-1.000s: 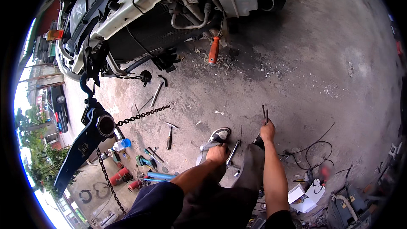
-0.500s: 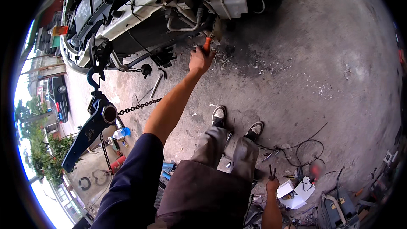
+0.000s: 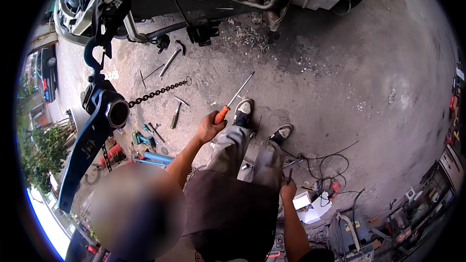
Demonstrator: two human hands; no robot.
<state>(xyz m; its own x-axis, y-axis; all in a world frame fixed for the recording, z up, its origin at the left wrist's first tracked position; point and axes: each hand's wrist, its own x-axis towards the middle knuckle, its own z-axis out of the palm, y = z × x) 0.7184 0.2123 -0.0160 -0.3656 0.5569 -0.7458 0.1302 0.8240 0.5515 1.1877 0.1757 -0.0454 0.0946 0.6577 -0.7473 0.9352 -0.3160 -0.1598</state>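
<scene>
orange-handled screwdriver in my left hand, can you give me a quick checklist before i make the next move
1. Screwdriver with orange handle and straight metal shaft held securely: ok, the left hand has its grip closed around the handle.
2. Tip pointing away from the body: ok, it points ahead over the floor.
3. Tip undamaged: cannot tell, too small to judge.
4. Right hand free: not ok, it holds a slim dark rod-shaped tool.
5. Floor around the feet free of cable: not ok, a thin black looped cable runs close to the right black-and-white shoe.
</scene>
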